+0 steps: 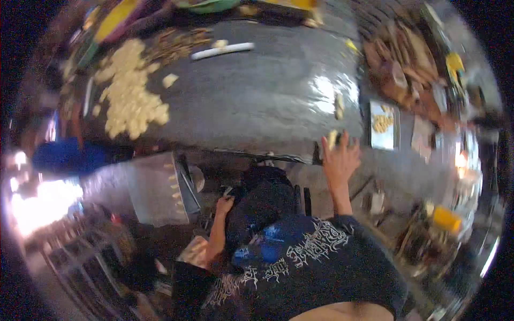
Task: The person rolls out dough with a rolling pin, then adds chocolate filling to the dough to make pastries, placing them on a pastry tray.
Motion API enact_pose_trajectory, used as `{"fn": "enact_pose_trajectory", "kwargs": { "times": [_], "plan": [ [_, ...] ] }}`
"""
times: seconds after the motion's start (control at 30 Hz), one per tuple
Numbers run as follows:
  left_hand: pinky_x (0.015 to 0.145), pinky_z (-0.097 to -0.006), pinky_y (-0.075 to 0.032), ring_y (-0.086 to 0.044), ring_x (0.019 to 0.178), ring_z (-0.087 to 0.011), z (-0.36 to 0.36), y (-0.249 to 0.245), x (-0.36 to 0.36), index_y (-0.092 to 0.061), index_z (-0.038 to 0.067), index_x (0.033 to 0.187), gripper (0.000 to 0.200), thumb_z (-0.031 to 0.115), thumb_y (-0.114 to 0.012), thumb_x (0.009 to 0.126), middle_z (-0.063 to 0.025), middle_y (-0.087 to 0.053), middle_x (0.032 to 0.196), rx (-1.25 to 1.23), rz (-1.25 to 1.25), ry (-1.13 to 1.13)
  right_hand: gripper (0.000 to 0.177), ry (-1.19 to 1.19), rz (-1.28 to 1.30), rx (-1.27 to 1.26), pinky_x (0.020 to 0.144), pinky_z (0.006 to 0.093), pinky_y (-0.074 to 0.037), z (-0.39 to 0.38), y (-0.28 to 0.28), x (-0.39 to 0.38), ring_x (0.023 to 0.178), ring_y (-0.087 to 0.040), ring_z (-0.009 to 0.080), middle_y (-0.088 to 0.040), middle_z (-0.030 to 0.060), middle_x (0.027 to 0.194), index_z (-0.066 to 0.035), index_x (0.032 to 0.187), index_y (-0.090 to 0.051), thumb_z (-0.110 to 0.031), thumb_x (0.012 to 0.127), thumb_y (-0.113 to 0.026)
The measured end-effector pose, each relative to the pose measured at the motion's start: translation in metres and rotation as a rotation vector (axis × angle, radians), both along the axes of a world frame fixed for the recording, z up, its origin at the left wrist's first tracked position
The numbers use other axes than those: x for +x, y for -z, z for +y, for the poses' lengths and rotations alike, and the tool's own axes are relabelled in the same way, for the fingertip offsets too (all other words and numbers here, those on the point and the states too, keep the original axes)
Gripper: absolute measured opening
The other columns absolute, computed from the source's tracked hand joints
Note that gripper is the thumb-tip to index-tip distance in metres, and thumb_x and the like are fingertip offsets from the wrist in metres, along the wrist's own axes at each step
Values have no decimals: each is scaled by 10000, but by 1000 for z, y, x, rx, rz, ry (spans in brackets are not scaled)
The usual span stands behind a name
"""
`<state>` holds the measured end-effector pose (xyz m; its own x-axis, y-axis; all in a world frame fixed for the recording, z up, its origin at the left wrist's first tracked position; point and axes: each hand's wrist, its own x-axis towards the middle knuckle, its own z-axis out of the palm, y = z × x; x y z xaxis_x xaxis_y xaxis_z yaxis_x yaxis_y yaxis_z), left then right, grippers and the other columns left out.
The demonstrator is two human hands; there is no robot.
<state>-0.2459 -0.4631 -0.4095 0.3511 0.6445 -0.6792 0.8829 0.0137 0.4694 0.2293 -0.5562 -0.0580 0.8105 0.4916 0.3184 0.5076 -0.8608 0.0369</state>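
Note:
Over the near right edge of the dark table (241, 107), my right hand (341, 160) is spread, its fingertips beside a small pale piece (332, 139). Further in on the table lies another pale piece (339, 106). My left hand (225, 205) is low by my lap, its fingers closed around something small that I cannot make out. A large heap of pale pieces (128, 96) covers the table's left part, with one loose piece (170, 81) to its right. Behind them lies a white roller-like rod (223, 51).
A white tray (385, 125) with pale pieces sits right of the table. Left of my lap is a light board (155, 187) with several pieces along its edge. Brown items (182, 43) lie at the table's back left. A yellow object (447, 219) is at the right.

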Motion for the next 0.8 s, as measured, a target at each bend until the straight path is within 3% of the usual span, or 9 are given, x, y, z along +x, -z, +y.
{"fn": "enact_pose_trajectory", "kwargs": {
  "times": [0.13, 0.23, 0.27, 0.33, 0.37, 0.5, 0.63, 0.67, 0.8],
  "plan": [
    [989, -464, -515, -646, 1144, -395, -33, 73, -42, -724, 96, 1204, 597, 557, -695, 826, -225, -696, 1189, 213, -65, -150, 572, -312, -143, -106, 870, 456, -528, -5, 11, -12, 1030, -634, 403, -645, 261, 1156, 21, 1216, -650, -453, 900, -697],
    [997, -469, -513, -621, 1176, -406, -44, 31, -41, -724, 73, 1182, 633, 569, -693, 790, -258, -662, 1232, 188, -188, -473, 362, -299, 50, -431, 908, 490, -516, 1, 37, 6, 1024, -643, 393, -696, 195, 1058, -27, 1090, -710, -337, 958, -577],
    [993, -464, -517, -625, 1167, -404, -40, 35, -34, -724, 70, 1177, 605, 532, -701, 787, -254, -667, 1224, 202, -110, -527, 338, -339, -260, -376, 920, 505, -502, -30, 119, 49, 1041, -647, 358, -714, 147, 1009, -47, 1082, -706, -322, 968, -546],
    [987, -471, -522, -636, 1144, -412, -18, 15, -24, -724, 51, 1163, 558, 457, -712, 780, -250, -679, 1201, 67, 6, -619, 352, -519, -487, -522, 931, 502, -502, -29, 82, 42, 1003, -671, 283, -720, 60, 1027, -95, 1183, -678, -352, 983, -546],
    [984, -483, -523, -642, 1130, -421, -4, -30, -27, -724, 36, 1154, 538, 417, -715, 775, -250, -685, 1186, -70, 33, -645, 346, -557, -429, -503, 888, 494, -502, -32, 83, 55, 969, -664, 279, -713, 68, 1005, -80, 1169, -678, -343, 980, -553],
    [1049, -566, -451, -525, 1279, -489, -10, -44, -53, -704, -19, 1161, 562, 414, -669, 803, -307, -587, 1319, -88, 60, -911, 330, -365, 301, -314, 714, 464, -503, -11, 76, 93, 835, -637, 261, -686, 99, 915, -23, 1112, -675, -306, 969, -583],
    [1056, -659, -390, -381, 1400, -491, -37, -4, -83, -524, -7, 1399, 762, 499, -663, 847, -307, -422, 1492, -104, 235, -868, 324, -477, 877, 91, 541, 433, -504, 86, 68, 82, 701, -610, 243, -658, 130, 826, 34, 1055, -673, -270, 957, -612],
    [1049, -687, -377, -361, 1412, -490, -41, 0, -91, -456, -1, 1457, 824, 526, -658, 855, -304, -387, 1520, -153, 243, -840, 340, -758, 604, 85, 583, 415, -508, 116, 79, 49, 727, -611, 237, -648, 126, 840, 39, 1056, -671, -284, 955, -634],
    [1005, -737, -382, -362, 1407, -502, -62, -26, -110, -232, 26, 1585, 1020, 602, -656, 858, -307, -328, 1563, -341, 247, -811, 453, -1015, 853, -104, 839, 380, -531, 236, 39, -363, 900, -638, 220, -704, 139, 1013, 68, 1197, -628, -320, 971, -685]
  ]
}}
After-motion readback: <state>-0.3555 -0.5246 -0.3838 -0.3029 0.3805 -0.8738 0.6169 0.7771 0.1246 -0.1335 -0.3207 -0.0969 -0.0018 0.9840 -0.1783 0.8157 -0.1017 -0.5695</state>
